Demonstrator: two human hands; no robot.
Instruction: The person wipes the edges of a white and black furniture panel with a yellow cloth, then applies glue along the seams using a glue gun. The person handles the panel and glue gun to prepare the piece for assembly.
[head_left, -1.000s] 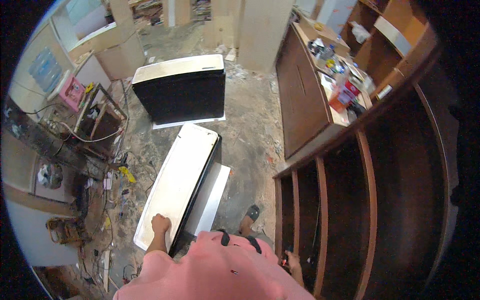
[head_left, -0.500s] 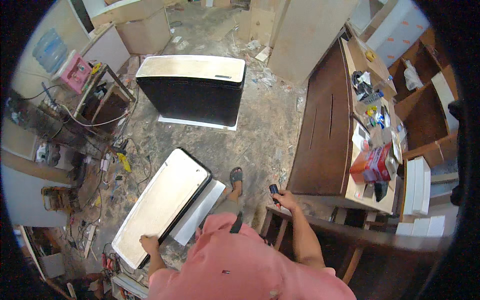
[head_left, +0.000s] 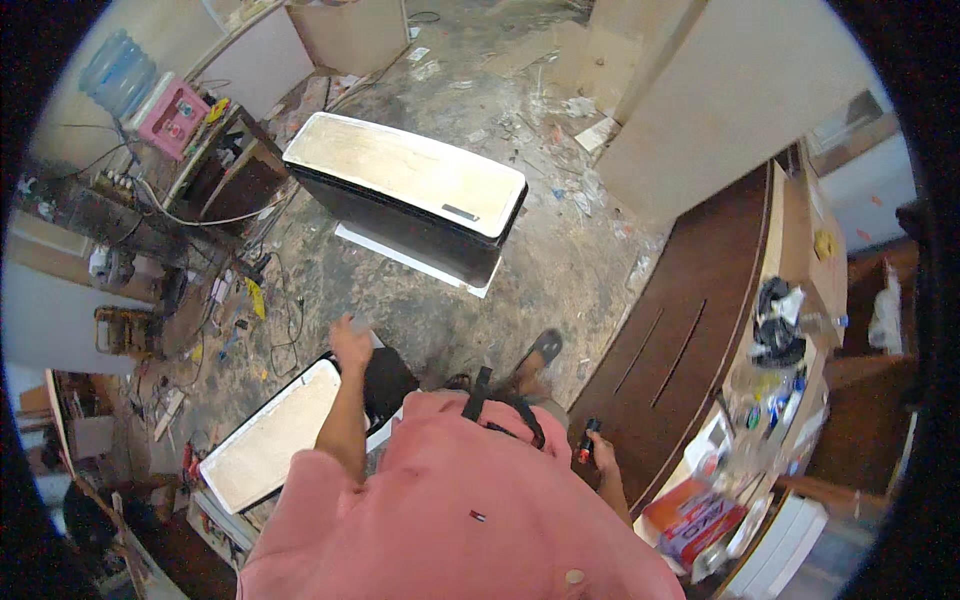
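My left hand (head_left: 350, 342) is over the far end of a long, low black box (head_left: 390, 385) with a cream, white-edged top (head_left: 275, 425). Its fingers are blurred, and I cannot tell whether they touch the end. At my right side, my right hand (head_left: 604, 455) is closed round a small black cylindrical tool (head_left: 590, 440) with a reddish end. A second black box (head_left: 400, 220) with the same kind of top (head_left: 410, 175) stands farther off, on a white sheet (head_left: 410, 262).
To the right is a dark brown panelled counter (head_left: 670, 330), its top cluttered with a red tin (head_left: 695, 520) and plastic bags. A pink water dispenser (head_left: 172, 115) stands at the far left. Cables (head_left: 290, 345) and scraps litter the floor.
My left hand has moved from the near part of the nearer box's top to its far end. My right hand, still holding the black tool, has come lower and closer. The view has turned.
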